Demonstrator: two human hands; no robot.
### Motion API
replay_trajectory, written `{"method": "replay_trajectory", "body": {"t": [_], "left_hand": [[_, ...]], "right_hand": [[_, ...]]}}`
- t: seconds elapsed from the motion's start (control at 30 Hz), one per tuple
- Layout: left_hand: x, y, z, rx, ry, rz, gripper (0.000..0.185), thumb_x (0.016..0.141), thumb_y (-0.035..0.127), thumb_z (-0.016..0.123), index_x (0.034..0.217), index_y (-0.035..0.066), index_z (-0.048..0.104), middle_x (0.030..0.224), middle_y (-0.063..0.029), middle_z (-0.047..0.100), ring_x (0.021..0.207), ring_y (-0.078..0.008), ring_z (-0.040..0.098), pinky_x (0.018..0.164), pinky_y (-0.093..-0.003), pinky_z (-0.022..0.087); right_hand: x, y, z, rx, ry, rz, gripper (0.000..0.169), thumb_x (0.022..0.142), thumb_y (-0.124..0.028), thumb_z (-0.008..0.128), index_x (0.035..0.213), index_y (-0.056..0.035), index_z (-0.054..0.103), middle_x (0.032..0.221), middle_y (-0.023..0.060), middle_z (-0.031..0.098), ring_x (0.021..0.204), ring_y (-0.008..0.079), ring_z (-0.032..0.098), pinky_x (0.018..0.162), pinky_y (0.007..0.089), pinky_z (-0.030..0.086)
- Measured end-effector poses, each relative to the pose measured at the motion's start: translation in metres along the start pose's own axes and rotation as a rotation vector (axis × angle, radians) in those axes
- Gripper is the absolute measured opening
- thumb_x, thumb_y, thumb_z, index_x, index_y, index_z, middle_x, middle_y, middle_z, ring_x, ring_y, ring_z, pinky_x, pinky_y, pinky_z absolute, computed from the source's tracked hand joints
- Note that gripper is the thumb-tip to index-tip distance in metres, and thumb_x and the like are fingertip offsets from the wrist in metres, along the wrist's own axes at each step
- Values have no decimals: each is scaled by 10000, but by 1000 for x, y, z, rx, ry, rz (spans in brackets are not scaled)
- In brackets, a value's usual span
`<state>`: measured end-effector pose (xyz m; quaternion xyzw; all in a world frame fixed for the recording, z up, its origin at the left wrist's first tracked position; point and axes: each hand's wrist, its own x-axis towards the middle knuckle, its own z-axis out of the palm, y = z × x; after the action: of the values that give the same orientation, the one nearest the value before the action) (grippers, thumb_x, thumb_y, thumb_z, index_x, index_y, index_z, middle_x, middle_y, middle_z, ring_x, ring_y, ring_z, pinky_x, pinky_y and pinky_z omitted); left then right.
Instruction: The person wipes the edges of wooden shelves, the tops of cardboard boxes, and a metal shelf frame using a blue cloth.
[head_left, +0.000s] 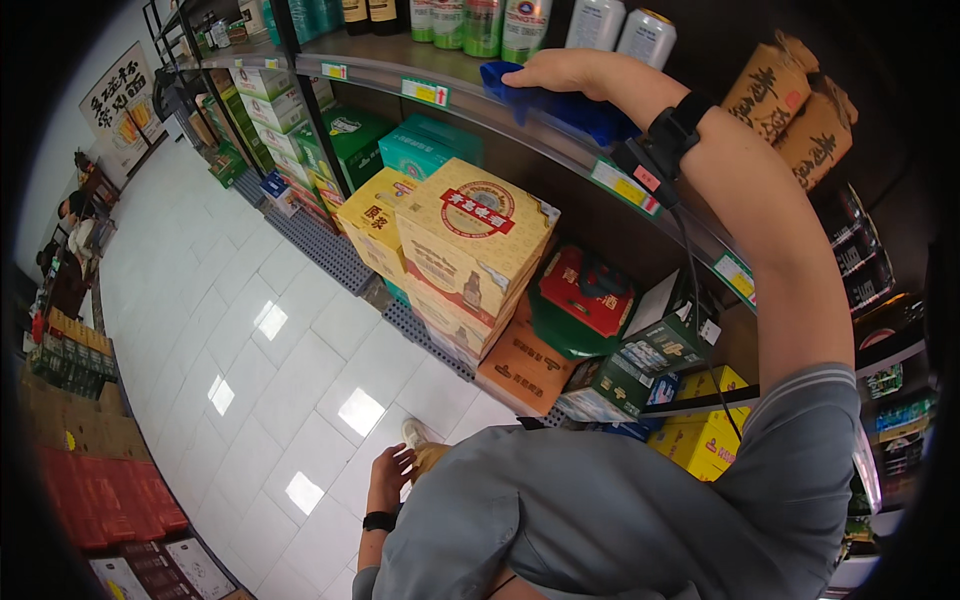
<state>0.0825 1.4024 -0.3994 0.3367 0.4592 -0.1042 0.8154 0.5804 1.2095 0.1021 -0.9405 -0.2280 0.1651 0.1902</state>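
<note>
My right hand (559, 71) reaches up onto a dark shelf (360, 56) and holds a blue cloth (592, 116) against the surface by its front edge. Just behind that hand stand green-and-white Tsingtao beer cans (484, 30) and two silver-white cans (619, 34). To its right, paper-wrapped bundles tied at the top (765, 94) lean on the same shelf. My left hand (391, 474) hangs low beside my body above the tiled floor. Its fingers are loosely curled, and nothing shows in them. Both wrists wear black bands; a cable runs down from the right one.
Price tags (425, 91) line the shelf edge. Beneath it, stacked beer cartons (469, 240) and a green-and-red carton (585, 300) jut toward the aisle. White floor tiles (247, 322) run left to more boxes (97, 487). A person (79, 217) sits at the far left.
</note>
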Motion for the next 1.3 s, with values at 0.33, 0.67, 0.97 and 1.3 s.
{"method": "replay_trajectory", "body": {"t": [0.33, 0.67, 0.97, 1.3], "left_hand": [[11, 96, -88, -81, 109, 27, 337, 918, 233, 467, 1176, 26, 531, 1096, -154, 609, 999, -273, 588, 877, -455, 501], [26, 184, -157, -81, 100, 45, 289, 918, 214, 479, 1137, 38, 548, 1035, -133, 627, 936, -250, 606, 835, -424, 517], [49, 202, -201, -69, 113, 32, 314, 913, 219, 469, 1147, 16, 524, 1050, -189, 606, 982, -325, 585, 859, -504, 483], [27, 211, -201, -145, 184, 8, 312, 921, 219, 489, 1161, 27, 541, 1023, -127, 611, 952, -252, 594, 842, -407, 504]], "right_hand": [[75, -69, 12, 7, 62, 51, 500, 920, -500, 515, 1107, -58, 653, 1229, 148, 577, 1115, 269, 532, 944, 415, 382], [150, -101, 25, -71, 160, -17, 489, 917, -466, 530, 988, -3, 672, 992, 105, 643, 876, 211, 589, 789, 365, 441], [208, -125, 33, -194, 284, -39, 495, 906, -461, 551, 942, 18, 670, 916, 127, 647, 833, 240, 596, 763, 387, 443], [276, -172, 44, -159, 280, -58, 404, 907, -417, 584, 953, -30, 688, 896, 114, 638, 791, 237, 563, 739, 399, 430]]}}
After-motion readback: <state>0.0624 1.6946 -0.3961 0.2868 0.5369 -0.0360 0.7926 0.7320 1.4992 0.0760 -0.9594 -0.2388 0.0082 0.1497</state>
